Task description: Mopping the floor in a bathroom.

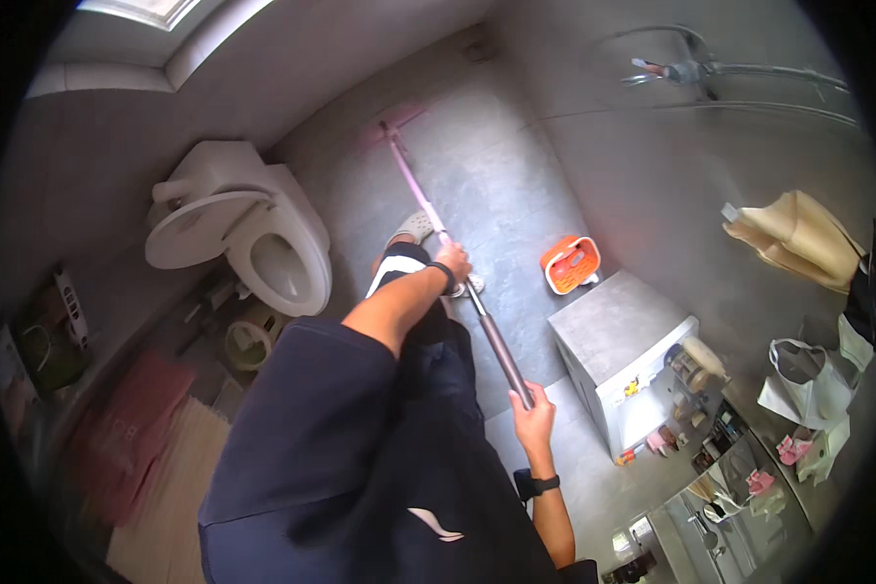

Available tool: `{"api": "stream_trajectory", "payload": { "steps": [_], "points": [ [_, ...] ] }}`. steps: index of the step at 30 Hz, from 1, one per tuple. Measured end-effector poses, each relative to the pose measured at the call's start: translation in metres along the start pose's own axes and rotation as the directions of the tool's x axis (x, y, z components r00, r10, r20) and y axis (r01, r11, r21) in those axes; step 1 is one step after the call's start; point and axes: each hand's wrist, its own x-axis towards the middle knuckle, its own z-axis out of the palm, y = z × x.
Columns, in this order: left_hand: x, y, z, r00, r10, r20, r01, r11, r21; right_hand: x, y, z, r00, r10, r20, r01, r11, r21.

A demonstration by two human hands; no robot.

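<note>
A long-handled floor squeegee (411, 177) slants across the middle of the view, its pink T-shaped head on the grey tiles and somewhat blurred. My left hand (453, 260), with a black band at the wrist, is closed round the middle of its pole, where the pink part gives way to metal. Lower down, my right hand (533, 417) grips the dark end of the handle; a dark watch sits on that wrist. My feet, in pale clogs (416, 227), stand beside the pole, partly hidden by my left arm and legs.
A white toilet (287, 273) with its lid up stands at the left, a small bin (250, 343) beside it. An orange basket (571, 265) sits on the floor near a grey-topped cabinet (613, 326). Shower fittings (686, 71) and hanging bags (798, 238) line the right wall.
</note>
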Motion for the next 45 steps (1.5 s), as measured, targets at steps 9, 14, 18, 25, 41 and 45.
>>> {"api": "stream_trajectory", "payload": {
  "steps": [9,14,18,25,41,45],
  "points": [
    [-0.02,-0.06,-0.066,0.975,-0.2,-0.091,0.199,0.98,-0.023,0.063,-0.048,0.027,0.999,-0.038,-0.031,0.041,0.995,0.089],
    [-0.031,-0.071,-0.081,0.957,-0.25,-0.147,0.239,0.967,-0.089,0.087,-0.078,0.028,0.983,-0.152,-0.104,0.148,0.988,-0.049],
    [-0.039,-0.067,-0.094,0.939,-0.271,-0.213,0.232,0.954,-0.189,0.102,-0.082,0.021,0.985,-0.138,-0.103,0.119,0.978,-0.173],
    [-0.027,-0.04,-0.087,0.983,-0.137,-0.125,0.114,0.978,-0.175,0.094,-0.059,0.02,0.988,-0.136,0.07,0.149,0.956,-0.254],
    [-0.043,0.181,-0.082,0.693,0.715,-0.096,-0.715,0.662,-0.226,-0.101,0.024,-0.097,0.922,0.374,-0.098,-0.386,0.903,-0.187],
    [-0.05,0.16,-0.066,0.681,0.693,-0.237,-0.732,0.628,-0.266,-0.097,0.018,-0.093,0.939,0.288,-0.189,-0.329,0.912,-0.245]
  ]
}}
